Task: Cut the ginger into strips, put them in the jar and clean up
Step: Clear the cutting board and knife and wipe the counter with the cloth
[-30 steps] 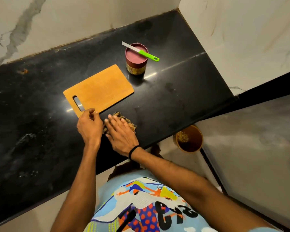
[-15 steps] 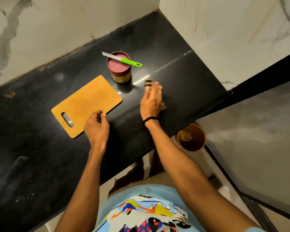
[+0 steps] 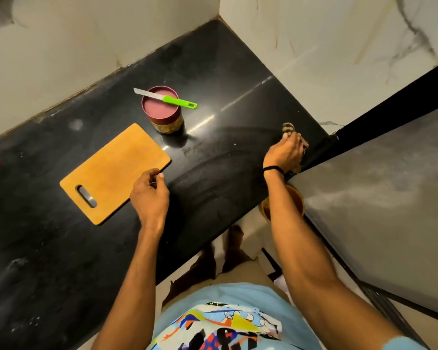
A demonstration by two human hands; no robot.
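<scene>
Right hand [image 3: 285, 152] at the 3 o'clock edge of the black counter [image 3: 213, 59], fingers curled and clamped on a brownish rag [image 3: 288, 127]. Left hand [image 3: 149, 195] at the cutting board's [image 3: 111, 173] 4 o'clock edge, fingers loosely curled, thumb near forefinger; I cannot tell if they pinch anything. Jar [image 3: 163, 114], maroon lid on, stands at 1 o'clock from the board; green-handled knife [image 3: 167, 98] lies across the lid.

Countertop [image 3: 225, 178]: glossy black, pale smears. Cutting board [image 3: 116, 170]: plain orange-tan. Jar [image 3: 162, 112]: maroon lid, brassy-gold body. Knife [image 3: 173, 100]: lime-green handle, silver blade. Cloth [image 3: 288, 127]: brown, pale stripes. Walls [image 3: 86, 46]: white marble, grey veining. Wristband [image 3: 272, 169]: black. Shirt [image 3: 213, 299]: light blue, multicoloured cartoon print.
</scene>
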